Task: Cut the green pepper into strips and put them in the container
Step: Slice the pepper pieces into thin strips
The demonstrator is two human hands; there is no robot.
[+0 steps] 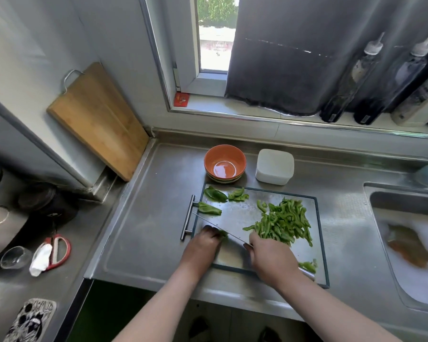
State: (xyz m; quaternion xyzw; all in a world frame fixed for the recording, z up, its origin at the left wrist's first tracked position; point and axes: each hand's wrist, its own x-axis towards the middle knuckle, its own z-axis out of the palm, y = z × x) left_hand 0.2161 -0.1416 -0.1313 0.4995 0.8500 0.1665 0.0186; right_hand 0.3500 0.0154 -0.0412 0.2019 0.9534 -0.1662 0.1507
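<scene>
A pale wooden chopping board with a metal loop handle (97,119) leans in the wall corner at the back left of the stainless steel counter (146,230). On the windowsill, a small red card (182,99) lies beside a dark grey curtain (294,58), with two dark spouted bottles (351,77) (393,80) to its right. The steel sink (371,201) holds foamy water and a blurred brown thing (408,248). At the left lie red-handled scissors (59,251), touching a crumpled white cloth (40,260), near a small clear glass cup (15,257) and a black-and-white patterned mat (32,319).
</scene>
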